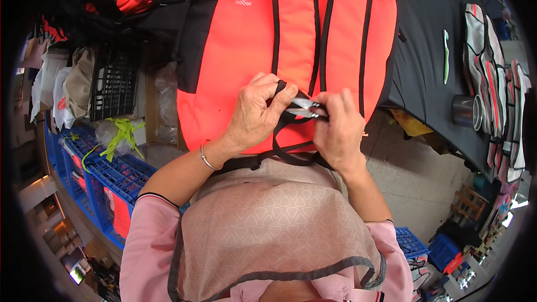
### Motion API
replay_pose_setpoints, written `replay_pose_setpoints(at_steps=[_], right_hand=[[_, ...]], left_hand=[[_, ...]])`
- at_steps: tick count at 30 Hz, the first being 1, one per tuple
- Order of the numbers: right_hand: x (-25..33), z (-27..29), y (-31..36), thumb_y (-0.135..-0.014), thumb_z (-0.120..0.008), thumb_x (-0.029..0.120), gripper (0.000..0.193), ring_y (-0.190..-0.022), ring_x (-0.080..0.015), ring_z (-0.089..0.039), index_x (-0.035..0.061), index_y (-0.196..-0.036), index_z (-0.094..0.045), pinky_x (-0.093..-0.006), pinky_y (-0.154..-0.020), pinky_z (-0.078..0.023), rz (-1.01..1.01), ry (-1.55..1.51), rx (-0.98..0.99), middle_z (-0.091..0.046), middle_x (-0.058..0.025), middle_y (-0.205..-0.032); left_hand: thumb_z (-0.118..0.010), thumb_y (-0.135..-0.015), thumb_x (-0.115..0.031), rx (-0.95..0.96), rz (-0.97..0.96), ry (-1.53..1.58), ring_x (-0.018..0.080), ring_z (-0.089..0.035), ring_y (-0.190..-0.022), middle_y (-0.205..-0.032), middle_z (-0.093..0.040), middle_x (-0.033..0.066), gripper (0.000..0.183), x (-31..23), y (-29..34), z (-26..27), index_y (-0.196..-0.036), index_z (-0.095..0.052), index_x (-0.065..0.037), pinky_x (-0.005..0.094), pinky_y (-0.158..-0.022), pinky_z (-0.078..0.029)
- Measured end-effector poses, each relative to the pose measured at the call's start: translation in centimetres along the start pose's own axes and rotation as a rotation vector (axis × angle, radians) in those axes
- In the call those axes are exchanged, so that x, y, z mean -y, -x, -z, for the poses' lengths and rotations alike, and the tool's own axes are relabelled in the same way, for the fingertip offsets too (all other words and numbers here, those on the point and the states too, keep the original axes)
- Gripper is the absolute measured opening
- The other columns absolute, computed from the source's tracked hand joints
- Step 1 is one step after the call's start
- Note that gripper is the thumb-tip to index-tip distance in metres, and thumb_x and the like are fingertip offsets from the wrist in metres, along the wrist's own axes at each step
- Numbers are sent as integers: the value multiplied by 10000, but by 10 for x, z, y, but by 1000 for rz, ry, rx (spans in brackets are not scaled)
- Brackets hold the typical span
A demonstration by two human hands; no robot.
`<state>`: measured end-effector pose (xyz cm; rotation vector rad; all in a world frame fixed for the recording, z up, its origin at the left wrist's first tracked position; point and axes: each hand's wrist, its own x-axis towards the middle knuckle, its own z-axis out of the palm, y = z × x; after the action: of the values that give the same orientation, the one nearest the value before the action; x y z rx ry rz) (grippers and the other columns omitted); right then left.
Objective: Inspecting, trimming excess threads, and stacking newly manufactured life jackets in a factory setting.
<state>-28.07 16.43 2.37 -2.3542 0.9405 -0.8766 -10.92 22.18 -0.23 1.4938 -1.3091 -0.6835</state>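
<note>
Closest in, a sheer beige apron with a dark grey border spreads across the person's front, between two pink short sleeves. Just beyond it, both bare hands work near each other over the lower part of a bright coral-orange fabric backpack, which lies in front of the person with its strap side up. The left hand, with a thin silver-coloured bangle on its wrist, has thumb and fingers clamped on a narrow black webbing strap. The right hand, somewhat blurred, has its fingers curled round a small pair of silver metal snips; their blades point toward the left hand and look slightly apart. Whether the blades touch the webbing, I cannot tell.

Farther up the backpack run two padded coral shoulder straps with black edging. To the left stand blue plastic lattice crates, yellow-green strips and a black plastic basket. To the right, a table covered in dark cloth bears a metal cup, a slender green-and-white tool and, near its far edge, grey-and-white fabric pieces with coral trim.
</note>
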Motion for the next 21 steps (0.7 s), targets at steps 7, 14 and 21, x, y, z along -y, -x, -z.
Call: replay_pose_setpoints(at_steps=[7,14,21], right_hand=[[-27,31,11,-861,-606,-86,108,-751,-91,-526,-31,-955,-600,-252,-681,-451,-537,-456,-69,-567,-28,-841],[-6,34,19,-784,-821,136,295,-770,-193,-663,3,-992,-659,-304,-692,-530,-385,-205,-16,-691,-103,-884],[0,24,14,-764,-823,153,239,-694,-232,-648,29,-904,-676,-334,-600,-510,-148,44,-8,-693,-77,-815]], left_hand=[[-634,-968,-232,14,26,18,189,-372,-632,-619,-384,74,417,7,0,4,-674,-485,24,351,-600,-357],[-631,-968,-217,-6,49,62,186,-398,-635,-616,-407,70,402,0,-2,2,-672,-507,25,354,-600,-362],[-623,-970,-200,-16,48,33,193,-415,-649,-645,-466,73,347,-3,1,3,-709,-581,26,351,-600,-371]])
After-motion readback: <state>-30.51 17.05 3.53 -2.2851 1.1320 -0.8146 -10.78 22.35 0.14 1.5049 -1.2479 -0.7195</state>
